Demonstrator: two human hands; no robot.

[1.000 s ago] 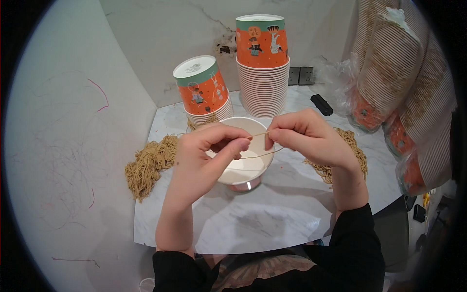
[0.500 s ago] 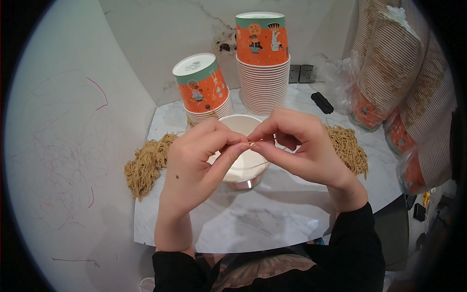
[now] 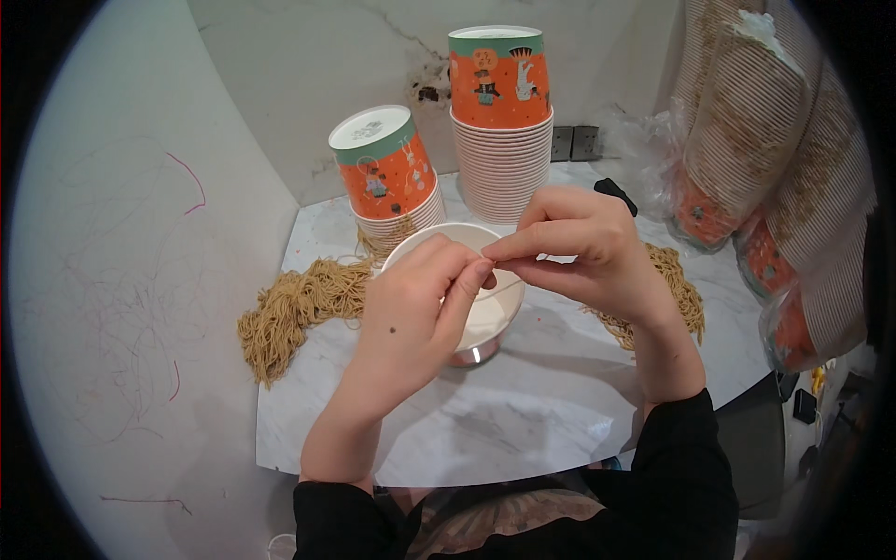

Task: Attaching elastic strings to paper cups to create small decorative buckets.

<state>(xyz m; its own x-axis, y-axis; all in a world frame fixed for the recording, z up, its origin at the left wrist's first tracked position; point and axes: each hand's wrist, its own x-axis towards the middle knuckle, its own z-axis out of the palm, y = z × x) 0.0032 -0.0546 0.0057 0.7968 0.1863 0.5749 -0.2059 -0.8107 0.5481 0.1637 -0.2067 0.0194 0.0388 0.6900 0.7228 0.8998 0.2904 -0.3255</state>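
Over an open paper bucket [image 3: 490, 322] with a white inside, my two hands meet fingertip to fingertip. My left hand [image 3: 406, 322] is closed in a pinch, back of the hand up, on a thin pale string [image 3: 499, 287] that crosses the bucket's mouth. Thumb and forefinger of my right hand [image 3: 593, 247] pinch at the same spot; the bit of string between the fingertips is mostly hidden. A tan bundle of string [image 3: 294, 313] lies left of the bucket. Another tan bundle [image 3: 681, 289] sits partly behind my right wrist.
Behind the bucket stand a short stack of upturned orange paper buckets [image 3: 387, 177] and a tall stack [image 3: 501, 163]. A black object [image 3: 616, 196] lies at the back right. Plastic-wrapped bucket stacks [image 3: 747, 121] lean on the right. A white wall [image 3: 140, 280] rises on the left.
My left hand has moved right and turned more back-up, uncovering more of the left bundle. My right hand has lifted slightly, its fingers straighter.
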